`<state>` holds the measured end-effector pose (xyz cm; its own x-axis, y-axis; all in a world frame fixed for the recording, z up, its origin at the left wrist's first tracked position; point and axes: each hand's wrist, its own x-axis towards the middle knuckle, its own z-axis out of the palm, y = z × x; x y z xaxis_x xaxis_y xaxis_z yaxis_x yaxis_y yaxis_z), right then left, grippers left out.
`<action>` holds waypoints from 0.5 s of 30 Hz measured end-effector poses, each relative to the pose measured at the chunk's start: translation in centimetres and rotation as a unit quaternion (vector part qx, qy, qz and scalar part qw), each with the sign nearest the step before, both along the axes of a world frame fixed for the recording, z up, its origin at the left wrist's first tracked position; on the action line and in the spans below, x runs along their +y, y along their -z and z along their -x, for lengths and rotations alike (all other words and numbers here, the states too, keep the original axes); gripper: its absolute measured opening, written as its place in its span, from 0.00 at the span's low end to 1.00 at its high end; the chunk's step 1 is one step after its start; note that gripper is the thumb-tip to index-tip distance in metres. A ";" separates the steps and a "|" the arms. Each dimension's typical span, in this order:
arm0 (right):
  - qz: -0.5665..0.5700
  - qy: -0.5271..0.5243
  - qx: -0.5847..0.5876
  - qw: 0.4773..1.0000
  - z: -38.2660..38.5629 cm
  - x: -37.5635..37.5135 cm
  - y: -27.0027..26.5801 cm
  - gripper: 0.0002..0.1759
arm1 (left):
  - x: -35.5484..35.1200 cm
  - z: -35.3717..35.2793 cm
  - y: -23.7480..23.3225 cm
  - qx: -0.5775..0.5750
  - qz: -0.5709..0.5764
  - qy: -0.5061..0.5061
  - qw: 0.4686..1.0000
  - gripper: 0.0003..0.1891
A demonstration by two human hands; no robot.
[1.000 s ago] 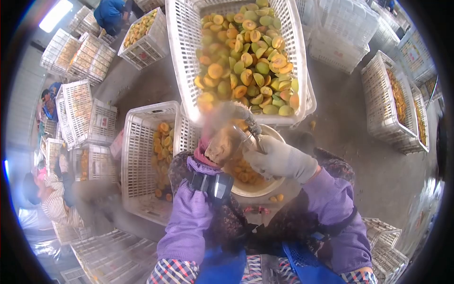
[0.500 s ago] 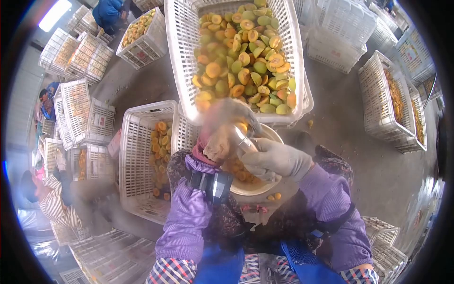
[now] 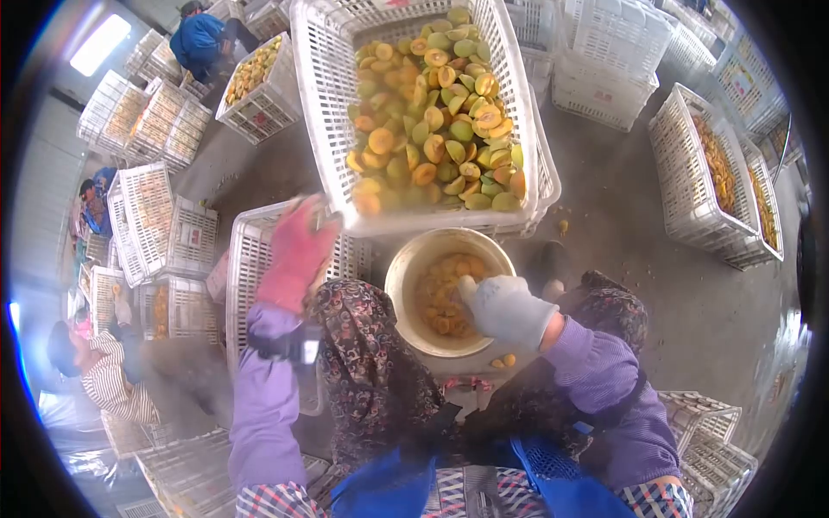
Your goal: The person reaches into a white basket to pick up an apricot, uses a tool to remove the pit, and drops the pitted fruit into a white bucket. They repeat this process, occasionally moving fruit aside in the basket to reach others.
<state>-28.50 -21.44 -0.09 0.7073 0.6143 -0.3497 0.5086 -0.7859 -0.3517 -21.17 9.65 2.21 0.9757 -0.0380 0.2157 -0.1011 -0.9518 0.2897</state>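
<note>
My left hand [image 3: 298, 255], in a pink glove, is over the near rim of the white crate [image 3: 246, 276] on the left. Motion smears its fingers, and whatever it may hold is hidden. My right hand [image 3: 514, 309], in a pale grey glove, is closed above the right side of a cream bucket [image 3: 399, 298]. Its fingers curl under, so what they grip cannot be made out. Orange fruit pieces [image 3: 445, 298] lie inside the bucket. Beyond it, a large white crate [image 3: 315, 112] holds many green and orange halved fruits [image 3: 432, 129].
Stacked white crates [image 3: 717, 173] with orange fruit stand on the right, more crates [image 3: 142, 207] on the left. A person in a striped top [image 3: 108, 380] sits at left; another in blue [image 3: 197, 43] is farther back. Loose fruit pieces [image 3: 505, 360] lie near the bucket.
My hands have parted from over the bucket. The left moved left to the side crate. The right stays by the bucket, and the metal tool it held is no longer visible.
</note>
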 end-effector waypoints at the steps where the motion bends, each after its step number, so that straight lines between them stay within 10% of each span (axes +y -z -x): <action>1: -0.008 0.015 -0.009 1.000 -0.3 -0.2 -0.2 0.15 | -3.1 -1.1 -0.8 0.037 0.024 0.039 0.998 0.28; 10: -0.179 0.216 -0.159 0.947 -2.8 -3.1 -0.8 0.14 | -14.7 -10.7 7.2 0.069 -0.257 0.128 0.955 0.19; 15: -0.275 0.233 -0.200 0.911 -3.2 -3.2 -1.4 0.18 | -13.0 -9.8 7.0 0.125 -0.033 0.084 0.988 0.19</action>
